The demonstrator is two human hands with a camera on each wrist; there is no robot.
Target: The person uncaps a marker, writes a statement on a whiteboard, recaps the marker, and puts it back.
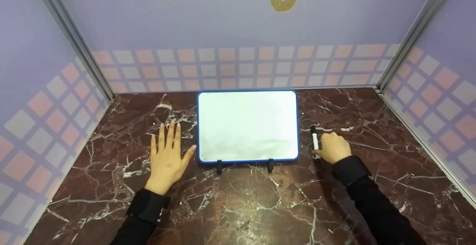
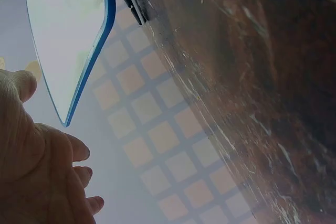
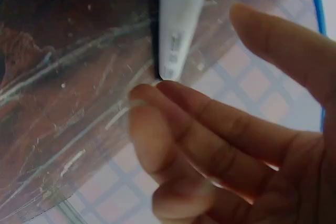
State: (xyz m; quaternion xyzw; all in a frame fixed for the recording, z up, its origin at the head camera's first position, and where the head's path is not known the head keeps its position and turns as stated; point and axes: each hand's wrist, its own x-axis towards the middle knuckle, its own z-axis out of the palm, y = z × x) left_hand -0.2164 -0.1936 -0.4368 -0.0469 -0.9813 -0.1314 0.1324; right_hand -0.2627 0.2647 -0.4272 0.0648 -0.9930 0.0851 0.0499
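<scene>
A whiteboard [image 1: 248, 126] with a blue frame stands on two small black feet in the middle of the table. Beside its left edge is my left hand [image 1: 168, 163], palm down with straight, spread fingers; the thumb tip points to the blue frame. To the right of the board is a marker [image 1: 315, 141] with a white barrel and a black cap. My right hand [image 1: 335, 147] is right at the marker, its thumb overlapping the lower barrel in the head view. In the right wrist view the fingers [image 3: 220, 129] bend loosely close to the marker, the thumb apart from it.
The table [image 1: 238, 208] has a dark red marbled top. Purple wall panels [image 1: 238, 29] with pink and white squares enclose it at the back and both sides. Grey metal posts [image 1: 416, 29] stand at the back corners.
</scene>
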